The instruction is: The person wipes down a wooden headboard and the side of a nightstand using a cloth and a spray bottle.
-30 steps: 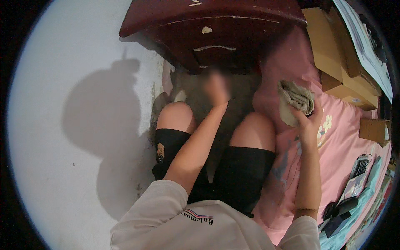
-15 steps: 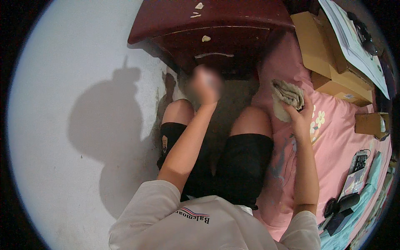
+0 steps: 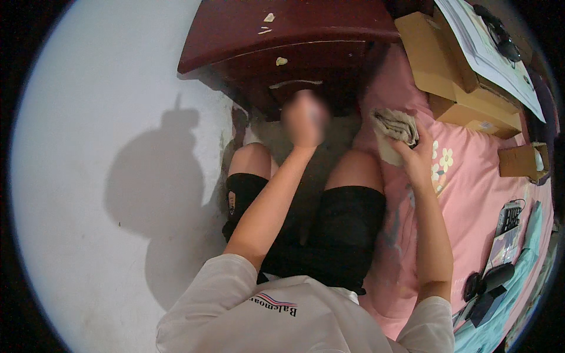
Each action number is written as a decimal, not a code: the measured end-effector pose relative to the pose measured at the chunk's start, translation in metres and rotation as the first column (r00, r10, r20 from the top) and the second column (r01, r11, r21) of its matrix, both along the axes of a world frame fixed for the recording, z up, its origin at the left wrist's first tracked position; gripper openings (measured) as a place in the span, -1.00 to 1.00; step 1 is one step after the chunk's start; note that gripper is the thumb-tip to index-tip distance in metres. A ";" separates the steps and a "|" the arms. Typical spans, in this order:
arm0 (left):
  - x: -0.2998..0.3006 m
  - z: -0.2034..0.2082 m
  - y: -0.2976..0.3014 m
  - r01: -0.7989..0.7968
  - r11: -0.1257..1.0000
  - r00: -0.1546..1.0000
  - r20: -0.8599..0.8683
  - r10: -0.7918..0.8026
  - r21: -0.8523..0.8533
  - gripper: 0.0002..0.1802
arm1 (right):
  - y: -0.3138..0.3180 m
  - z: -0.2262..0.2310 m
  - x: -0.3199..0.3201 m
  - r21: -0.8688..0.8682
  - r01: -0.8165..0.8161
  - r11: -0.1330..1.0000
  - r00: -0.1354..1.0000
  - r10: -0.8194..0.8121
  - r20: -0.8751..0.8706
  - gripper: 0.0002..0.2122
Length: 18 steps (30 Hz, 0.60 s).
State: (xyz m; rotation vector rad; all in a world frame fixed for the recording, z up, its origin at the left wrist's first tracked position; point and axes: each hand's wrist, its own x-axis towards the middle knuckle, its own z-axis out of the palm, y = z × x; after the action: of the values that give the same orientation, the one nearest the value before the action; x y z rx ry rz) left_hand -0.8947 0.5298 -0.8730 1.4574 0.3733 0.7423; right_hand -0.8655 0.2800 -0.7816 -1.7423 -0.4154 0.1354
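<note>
My right hand (image 3: pixel 416 154) grips a folded beige-grey cloth (image 3: pixel 395 126) above the pink bed cover. Thumb and fingers close on its near right side, and a pale flap hangs below the folds. In front of the dark red wooden cabinet (image 3: pixel 276 56), my left hand (image 3: pixel 306 120) is raised over the gap between my knees. Blur covers its fingers, so their pose and anything they hold cannot be made out. The cabinet's drawer handle (image 3: pixel 296 83) lies just beyond that hand.
A pink flowered bed cover (image 3: pixel 459 188) stretches along my right. On it lie an open cardboard box (image 3: pixel 471 112) with papers (image 3: pixel 500 53) on top, a small brown box (image 3: pixel 521 162), a grey keypad device (image 3: pixel 509 217) and dark items (image 3: pixel 494 279). A white wall (image 3: pixel 76 147) rises on the left.
My left hand has moved right relative to the cabinet. The view has shifted slightly, and my right hand still grips the cloth.
</note>
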 end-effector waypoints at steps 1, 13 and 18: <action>-0.001 0.021 -0.011 0.099 0.989 0.995 -0.010 -0.100 -0.107 -0.27 | -0.001 -0.003 0.001 -0.012 0.006 1.000 1.000 -0.006 0.010 -0.68; 0.003 -0.035 -0.012 0.091 0.985 0.986 -0.129 -0.110 -0.148 -0.26 | 0.006 0.003 -0.005 0.053 -0.007 0.999 0.998 0.011 -0.066 -0.66; 0.010 -0.057 -0.016 0.171 0.979 0.939 -0.283 -0.197 -0.111 -0.25 | 0.003 0.003 -0.003 0.020 0.000 1.000 0.999 0.001 -0.052 -0.66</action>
State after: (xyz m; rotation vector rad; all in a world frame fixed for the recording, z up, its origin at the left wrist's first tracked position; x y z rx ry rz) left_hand -0.8843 0.5136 -0.9299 1.5007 0.4813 0.3542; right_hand -0.8685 0.2833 -0.7782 -1.7157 -0.3782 0.1758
